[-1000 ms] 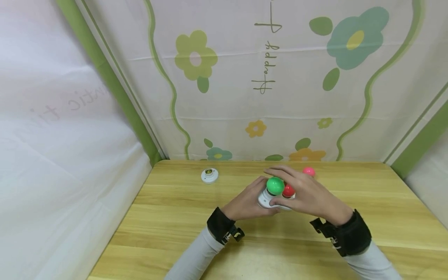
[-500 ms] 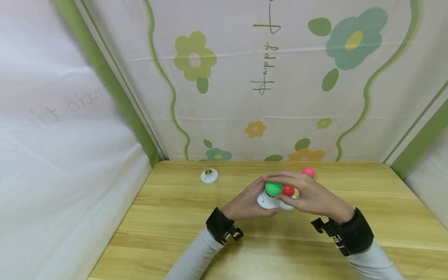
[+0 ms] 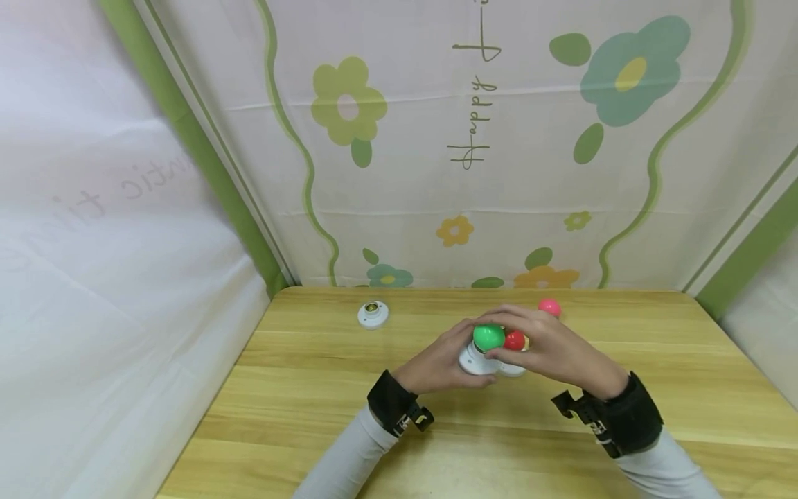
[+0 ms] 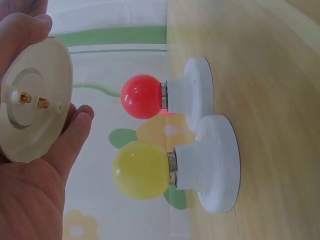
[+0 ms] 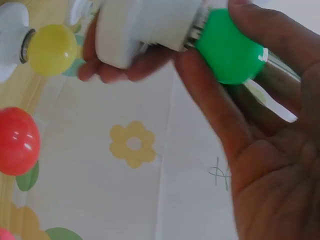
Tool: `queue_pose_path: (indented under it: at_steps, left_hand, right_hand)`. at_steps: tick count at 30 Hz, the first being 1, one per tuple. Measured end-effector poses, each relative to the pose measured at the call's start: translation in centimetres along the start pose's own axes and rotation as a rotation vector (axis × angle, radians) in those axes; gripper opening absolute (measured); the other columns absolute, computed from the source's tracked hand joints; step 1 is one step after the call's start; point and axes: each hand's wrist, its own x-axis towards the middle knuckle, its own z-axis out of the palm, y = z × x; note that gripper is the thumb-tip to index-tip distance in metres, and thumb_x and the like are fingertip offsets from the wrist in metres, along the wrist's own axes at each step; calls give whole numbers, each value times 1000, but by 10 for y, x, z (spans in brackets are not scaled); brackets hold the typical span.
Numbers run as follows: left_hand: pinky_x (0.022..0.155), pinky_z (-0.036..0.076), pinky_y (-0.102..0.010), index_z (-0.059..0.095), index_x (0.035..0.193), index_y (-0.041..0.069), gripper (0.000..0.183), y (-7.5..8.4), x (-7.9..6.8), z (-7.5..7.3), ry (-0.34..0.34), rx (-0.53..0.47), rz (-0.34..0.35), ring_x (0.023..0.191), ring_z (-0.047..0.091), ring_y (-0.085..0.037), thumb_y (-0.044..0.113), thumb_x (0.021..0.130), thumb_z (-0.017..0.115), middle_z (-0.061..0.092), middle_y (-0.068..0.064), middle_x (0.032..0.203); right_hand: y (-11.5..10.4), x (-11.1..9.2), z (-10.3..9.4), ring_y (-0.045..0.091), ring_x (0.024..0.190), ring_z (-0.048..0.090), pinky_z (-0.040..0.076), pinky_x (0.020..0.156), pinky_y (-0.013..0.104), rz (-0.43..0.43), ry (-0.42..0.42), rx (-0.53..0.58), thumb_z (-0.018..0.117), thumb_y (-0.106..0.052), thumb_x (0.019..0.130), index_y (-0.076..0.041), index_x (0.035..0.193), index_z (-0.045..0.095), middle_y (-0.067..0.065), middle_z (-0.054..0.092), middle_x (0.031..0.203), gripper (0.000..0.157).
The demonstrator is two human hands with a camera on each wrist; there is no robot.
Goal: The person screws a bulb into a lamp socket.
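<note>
My left hand (image 3: 439, 360) grips a round white lamp holder (image 3: 472, 362) by its base, raised above the table. The left wrist view shows the underside of the lamp holder (image 4: 42, 132), with two brass contacts. A green light bulb (image 3: 489, 337) sits in its socket, some of its metal cap still visible in the right wrist view. Thumb and fingers of my right hand (image 3: 548, 346) hold the green light bulb (image 5: 227, 47) by its globe. Behind them, a red bulb (image 4: 141, 96) and a yellow bulb (image 4: 141, 170) stand in white holders on the table.
Far left on the wooden table (image 3: 299, 416) stands a white lamp holder (image 3: 373, 315) without a bulb. A pink bulb (image 3: 550, 307) is at the back, partly behind my right hand. White patterned fabric (image 3: 399, 173) encloses the table's back and sides.
A second ago the right fingers were spread off the green bulb with the thumb low; they have since come down round its globe. The left hand and holder stay nearly in place.
</note>
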Motion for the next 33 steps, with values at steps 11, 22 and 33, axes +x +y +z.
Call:
queue_pose_path:
  at_steps: [11,22,33]
  left_hand:
    - [106,52,-17,46,154,9,75,2,0,-1,7,58,-1,128,56,-15,18,92,86,51,-9,148]
    - [109,51,-21,40,161,9,83,2,-3,1,40,74,-78,130,54,-17,21,93,86,49,-10,150]
    - [109,52,-21,31,163,16,93,-3,0,-1,49,47,-52,132,57,-12,26,90,88,50,-5,152]
  right_hand:
    - [3,2,7,14,102,73,57,89,12,-50,59,14,94,-7,78,-8,123,71,2,74,119,51]
    - [9,5,15,16,94,75,60,80,16,-70,123,-51,94,-11,80,-2,121,70,8,75,115,48]
    - [12,6,20,22,101,76,63,84,24,-51,129,-100,94,-11,78,-2,126,72,11,73,124,54]
